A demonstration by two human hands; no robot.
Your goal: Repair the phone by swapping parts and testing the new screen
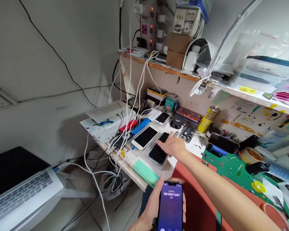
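My left hand [150, 207] is wrapped around a lit smartphone [170, 208] at the bottom of the view, its purple screen showing a call. My right hand [172, 146] reaches forward over a black smartphone [158, 152] lying in a clear plastic tray [161, 166]. Its thumb and fingers grip the phone near its upper end. Left of that lies a white smartphone [145, 137] with a dark screen, a blue-tipped cable at its lower end. A smaller white phone [163, 117] sits farther back, and an opened phone [188, 132] shows its inner parts to the right.
White cables [140, 80] hang from the shelf [156, 65] across the bench's left side. A yellow spray can [208, 119] stands at the back. Right lies a green mat [231, 170] with small parts and a raised phone [223, 143]. A laptop [21, 189] is at lower left.
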